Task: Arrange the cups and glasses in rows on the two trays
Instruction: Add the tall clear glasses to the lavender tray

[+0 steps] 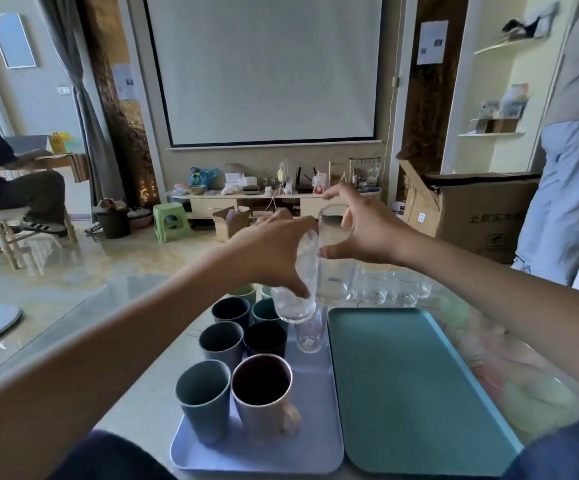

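On glass table [115, 306]: 2 trays [402, 393]

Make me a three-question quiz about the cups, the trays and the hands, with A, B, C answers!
1. Where do the coloured cups stand?
A. lilac tray
B. teal tray
C. floor

2. What colour is the mug with the handle?
A. yellow
B. pink
C. black

3. What is on the teal tray?
A. six glasses
B. a plate
C. nothing

Answers: 1 A, the cups sit in rows on the lilac tray. 2 B, its outside is pale pink. 3 C, its surface is bare while the left hand and right hand each hold a glass.
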The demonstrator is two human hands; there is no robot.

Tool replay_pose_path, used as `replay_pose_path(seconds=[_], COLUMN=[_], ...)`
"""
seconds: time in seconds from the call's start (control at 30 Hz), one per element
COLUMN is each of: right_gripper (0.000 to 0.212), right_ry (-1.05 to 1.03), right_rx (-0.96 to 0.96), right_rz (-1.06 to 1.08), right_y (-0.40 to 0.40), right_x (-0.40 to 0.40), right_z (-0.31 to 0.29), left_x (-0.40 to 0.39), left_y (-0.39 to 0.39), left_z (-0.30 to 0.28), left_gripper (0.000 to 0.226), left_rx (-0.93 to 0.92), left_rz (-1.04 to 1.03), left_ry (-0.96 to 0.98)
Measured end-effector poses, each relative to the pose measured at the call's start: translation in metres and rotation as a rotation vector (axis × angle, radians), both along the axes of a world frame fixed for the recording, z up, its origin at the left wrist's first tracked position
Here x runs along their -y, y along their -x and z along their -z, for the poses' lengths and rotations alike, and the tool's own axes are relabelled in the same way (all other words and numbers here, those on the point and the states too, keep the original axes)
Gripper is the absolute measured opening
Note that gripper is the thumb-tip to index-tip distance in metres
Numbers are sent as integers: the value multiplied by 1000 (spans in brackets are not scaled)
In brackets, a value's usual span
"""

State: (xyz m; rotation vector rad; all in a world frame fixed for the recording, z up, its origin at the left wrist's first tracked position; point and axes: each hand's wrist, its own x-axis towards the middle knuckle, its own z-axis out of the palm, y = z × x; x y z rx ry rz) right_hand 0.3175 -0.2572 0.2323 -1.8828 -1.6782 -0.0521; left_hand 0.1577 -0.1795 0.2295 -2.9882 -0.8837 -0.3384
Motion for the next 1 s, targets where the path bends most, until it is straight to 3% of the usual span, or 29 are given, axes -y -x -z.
replay_pose_path(seconds=[0.17,0.43,0.63,1.0], right_gripper=[89,87,78,82], right_ry=[75,179,187,99], right_rx=[-88,-198,-280,-340], right_rz=[28,58,31,12], right_y=[-4,-25,-39,-38], right_x=[11,-8,-22,-48], right_z=[23,98,141,183], left_x=[20,12,7,3], left_y=[-3,-15,-26,-25], left_z=[24,90,133,169], left_gripper=[88,84,84,84], left_rx=[2,-92,-151,-269], left_rz=[108,90,103,173], left_ry=[67,96,135,93])
